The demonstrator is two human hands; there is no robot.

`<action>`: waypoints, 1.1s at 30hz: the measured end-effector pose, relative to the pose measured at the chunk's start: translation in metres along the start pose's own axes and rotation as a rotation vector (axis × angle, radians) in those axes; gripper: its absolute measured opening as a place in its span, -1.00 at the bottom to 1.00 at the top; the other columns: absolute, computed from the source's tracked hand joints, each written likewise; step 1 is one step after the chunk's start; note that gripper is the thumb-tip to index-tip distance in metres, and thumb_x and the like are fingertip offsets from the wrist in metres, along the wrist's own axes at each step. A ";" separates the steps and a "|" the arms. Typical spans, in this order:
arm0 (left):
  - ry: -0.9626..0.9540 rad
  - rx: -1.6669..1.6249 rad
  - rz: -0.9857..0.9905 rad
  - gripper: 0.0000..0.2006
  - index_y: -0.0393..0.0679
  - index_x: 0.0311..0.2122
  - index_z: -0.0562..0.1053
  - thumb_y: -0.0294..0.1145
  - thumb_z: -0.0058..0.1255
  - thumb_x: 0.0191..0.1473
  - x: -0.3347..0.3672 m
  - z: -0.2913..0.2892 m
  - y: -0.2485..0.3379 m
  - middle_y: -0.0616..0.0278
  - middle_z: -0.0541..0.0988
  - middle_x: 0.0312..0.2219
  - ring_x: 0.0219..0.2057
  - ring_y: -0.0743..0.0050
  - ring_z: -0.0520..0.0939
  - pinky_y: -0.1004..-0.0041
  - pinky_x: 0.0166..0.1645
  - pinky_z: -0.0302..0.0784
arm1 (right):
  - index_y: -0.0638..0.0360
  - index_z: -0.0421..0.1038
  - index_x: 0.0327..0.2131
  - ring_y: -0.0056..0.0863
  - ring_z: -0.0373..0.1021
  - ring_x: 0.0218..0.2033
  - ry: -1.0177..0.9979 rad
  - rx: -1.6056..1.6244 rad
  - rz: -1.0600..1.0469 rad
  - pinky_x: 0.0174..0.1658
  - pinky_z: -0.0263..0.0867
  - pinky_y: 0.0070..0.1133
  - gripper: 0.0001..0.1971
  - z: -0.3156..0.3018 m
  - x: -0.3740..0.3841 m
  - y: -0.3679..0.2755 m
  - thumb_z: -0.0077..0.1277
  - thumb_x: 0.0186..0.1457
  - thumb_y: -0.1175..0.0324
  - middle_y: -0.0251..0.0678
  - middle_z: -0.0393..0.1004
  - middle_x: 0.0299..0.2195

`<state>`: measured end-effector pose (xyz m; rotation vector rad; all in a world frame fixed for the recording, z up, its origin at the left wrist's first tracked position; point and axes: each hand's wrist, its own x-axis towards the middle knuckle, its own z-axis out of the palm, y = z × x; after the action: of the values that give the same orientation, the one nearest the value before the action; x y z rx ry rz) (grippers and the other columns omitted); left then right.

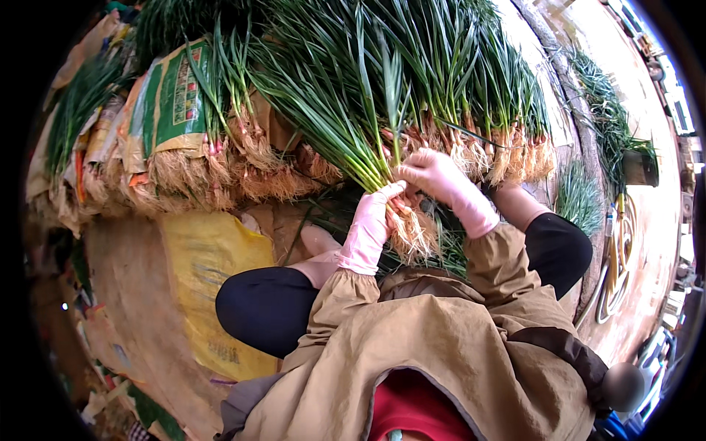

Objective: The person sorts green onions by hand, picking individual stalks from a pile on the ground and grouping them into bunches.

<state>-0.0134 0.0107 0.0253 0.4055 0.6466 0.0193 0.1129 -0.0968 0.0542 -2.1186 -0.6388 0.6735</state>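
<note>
My left hand, in a pale pink glove, is closed round a bunch of green garlic. Its long leaves point away to the upper left, and its tan roots hang below my thumb. My right hand, gloved alike, has its fingers pinched at a green garlic stalk beside the bunch, just right of the left thumb. The fingertips partly hide where that stalk meets the others. Right behind my hands lies a thick row of more green garlic, roots toward me.
At the left, more rooted bundles lie by a green and white printed sack. A yellow sack covers the ground left of my knee. Loose leaves lie between my legs. To the right are a coiled hose and a leaf pile.
</note>
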 end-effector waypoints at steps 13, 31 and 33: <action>0.213 0.163 0.176 -0.87 -0.31 -0.26 0.47 -0.58 0.00 0.04 0.008 -0.006 -0.028 0.04 0.59 -0.49 -0.60 0.39 0.57 0.48 -0.56 0.52 | 0.19 0.49 -0.23 -0.70 0.37 -0.56 0.358 0.555 0.047 -0.50 0.27 -0.64 -0.75 0.045 0.020 0.013 0.09 0.16 0.21 -0.42 0.52 -0.51; -0.494 -0.351 0.090 -0.70 -0.24 -0.07 0.39 -0.44 0.01 0.07 -0.016 0.010 0.015 0.18 0.51 -0.39 -0.34 0.32 0.54 0.29 -0.10 0.48 | 0.17 0.49 -0.36 -0.29 0.48 -0.41 -0.404 -0.311 -0.047 -0.39 0.41 -0.39 -0.74 0.042 -0.016 0.142 0.06 0.04 0.17 -0.21 0.51 -0.47; -0.499 -0.353 0.062 -0.65 -0.28 -0.02 0.38 -0.43 0.00 0.06 -0.007 0.004 0.011 0.19 0.48 -0.42 -0.26 0.27 0.50 0.26 -0.05 0.43 | 0.17 0.48 -0.36 -0.19 0.49 -0.39 -0.651 -0.776 -0.171 -0.36 0.40 -0.36 -0.72 0.031 -0.036 0.178 0.11 -0.04 0.17 -0.11 0.51 -0.48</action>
<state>-0.0155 0.0181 0.0365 0.0786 0.1307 0.0875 0.1036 -0.2010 -0.0978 -2.4650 -1.6300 1.1649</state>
